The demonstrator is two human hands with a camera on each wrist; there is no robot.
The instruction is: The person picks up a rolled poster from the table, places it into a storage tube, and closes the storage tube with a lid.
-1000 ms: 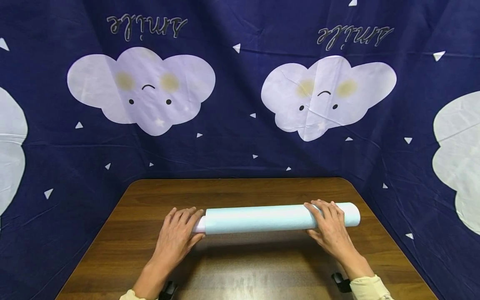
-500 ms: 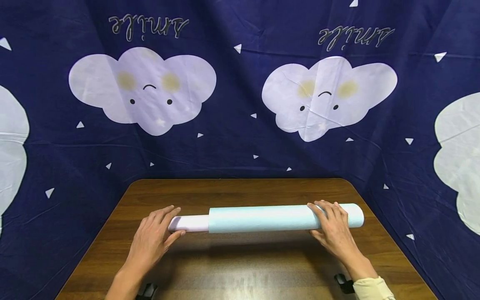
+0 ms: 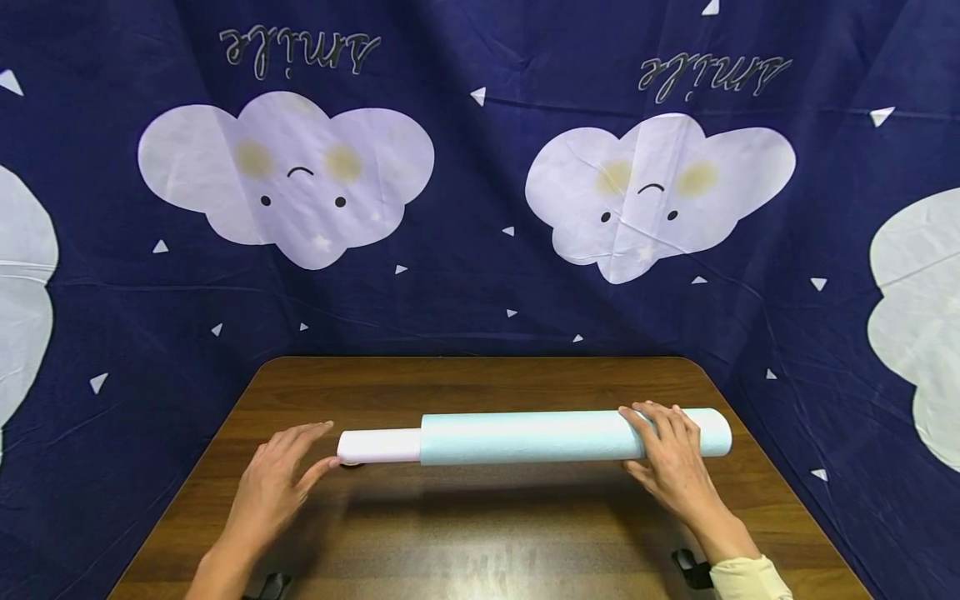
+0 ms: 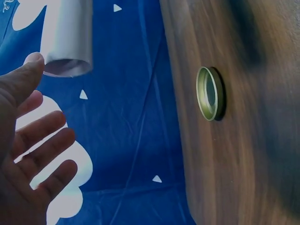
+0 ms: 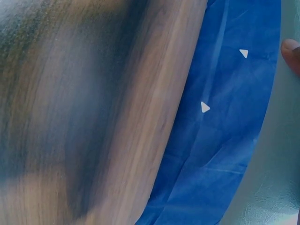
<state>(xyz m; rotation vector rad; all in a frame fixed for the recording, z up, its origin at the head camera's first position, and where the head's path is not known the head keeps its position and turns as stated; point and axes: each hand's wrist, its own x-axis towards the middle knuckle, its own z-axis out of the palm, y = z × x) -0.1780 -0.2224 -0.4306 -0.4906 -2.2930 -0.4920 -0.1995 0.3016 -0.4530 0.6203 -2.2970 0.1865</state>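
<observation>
A long light blue tube [image 3: 525, 437] is held level above the table in the head view. Out of its left end sticks a narrower pale lavender tube [image 3: 381, 446], whose rim looks hollow in the left wrist view. My right hand [image 3: 670, 450] grips the blue tube near its right end, fingers over the top and thumb below. Just off the lavender tube's free end is my left hand [image 3: 264, 479], fingers spread and holding nothing, thumb tip right at the rim. In the right wrist view only the blue tube's side [image 5: 253, 187] and a thumb tip show.
A round gold-coloured lid or ring [image 4: 208, 93] lies on the wooden table [image 3: 480, 533], mostly hidden under the lavender tube in the head view. Behind the table hangs a dark blue cloth [image 3: 465, 208] with printed clouds.
My left hand has pulled the lavender tube leftward out of the blue tube, then let go and moved off left. My right hand and the blue tube have shifted slightly right.
</observation>
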